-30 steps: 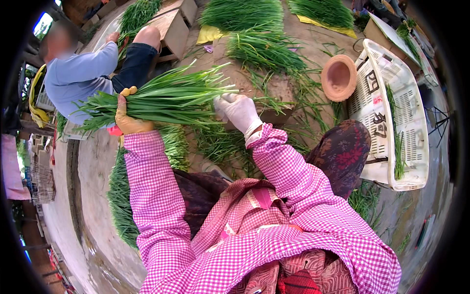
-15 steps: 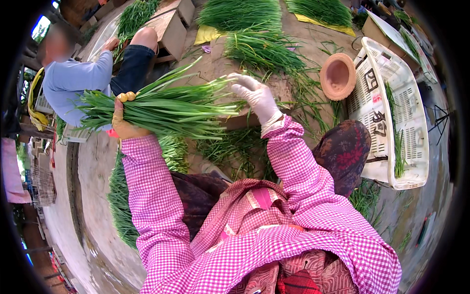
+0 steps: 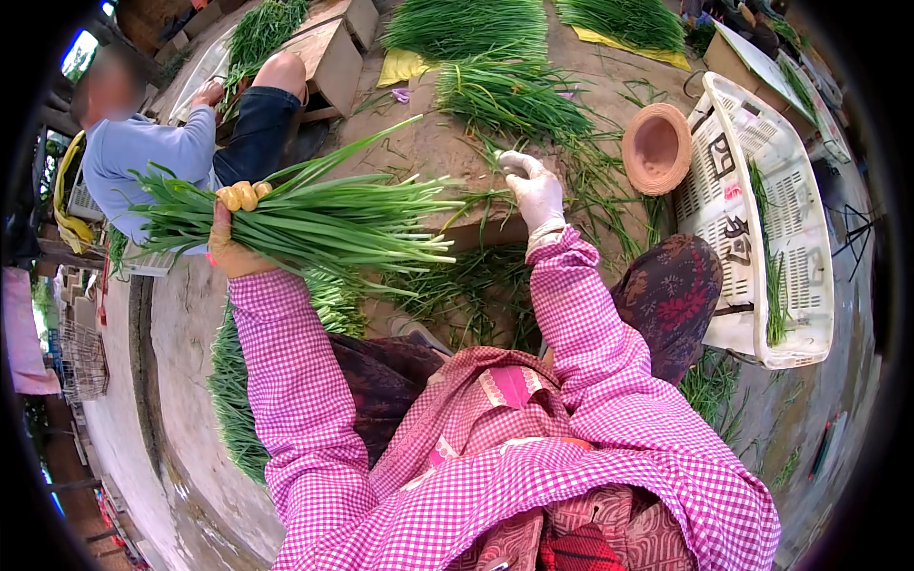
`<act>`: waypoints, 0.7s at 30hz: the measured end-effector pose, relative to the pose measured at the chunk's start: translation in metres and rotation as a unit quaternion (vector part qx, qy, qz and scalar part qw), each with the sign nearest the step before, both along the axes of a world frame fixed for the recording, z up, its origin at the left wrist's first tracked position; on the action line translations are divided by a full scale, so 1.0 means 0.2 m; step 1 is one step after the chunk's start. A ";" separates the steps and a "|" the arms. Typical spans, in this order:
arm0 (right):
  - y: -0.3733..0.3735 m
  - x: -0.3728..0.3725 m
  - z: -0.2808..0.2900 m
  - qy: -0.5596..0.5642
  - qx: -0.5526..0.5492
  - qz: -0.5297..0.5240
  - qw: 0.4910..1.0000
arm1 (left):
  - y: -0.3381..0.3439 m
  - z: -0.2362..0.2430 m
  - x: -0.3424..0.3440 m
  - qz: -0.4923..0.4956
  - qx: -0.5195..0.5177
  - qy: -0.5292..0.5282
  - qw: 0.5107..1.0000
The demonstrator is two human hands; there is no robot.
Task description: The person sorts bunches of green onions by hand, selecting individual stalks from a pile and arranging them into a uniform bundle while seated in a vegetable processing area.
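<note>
My left hand (image 3: 238, 233), in a yellowish glove, is wrapped round a bundle of green chives (image 3: 343, 224). The bundle lies nearly level in the air, its pale cut ends pointing right and its leafy tips spreading out left of my fist. My right hand (image 3: 537, 193), in a thin white glove, is apart from the bundle, to the right of its pale ends. Its thumb and fingers are curled together; whether something small is pinched between them I cannot make out. Loose chive leaves (image 3: 486, 271) lie scattered below the hands.
More chives (image 3: 514, 95) lie heaped ahead, behind them a larger pile (image 3: 466, 29) on yellow sheeting. At right stand a straw hat (image 3: 657, 149) and a white plastic crate (image 3: 800, 357). Chives (image 3: 238, 400) lie beside my left leg. A person (image 3: 157, 152) sits at far left.
My right hand has drawn away rightward from the chives' pale ends, its fingers curling in. My left hand and the bundle have shifted slightly left.
</note>
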State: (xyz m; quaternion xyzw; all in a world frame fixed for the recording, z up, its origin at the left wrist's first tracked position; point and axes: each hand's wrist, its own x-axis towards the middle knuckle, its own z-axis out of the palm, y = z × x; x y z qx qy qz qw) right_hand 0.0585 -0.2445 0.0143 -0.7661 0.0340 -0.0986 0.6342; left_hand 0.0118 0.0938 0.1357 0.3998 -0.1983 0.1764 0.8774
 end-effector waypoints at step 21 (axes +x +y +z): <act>0.15 -0.17 0.25 -0.268 -0.060 0.123 0.954 | -0.09 -0.06 0.01 -0.161 0.013 0.051 0.986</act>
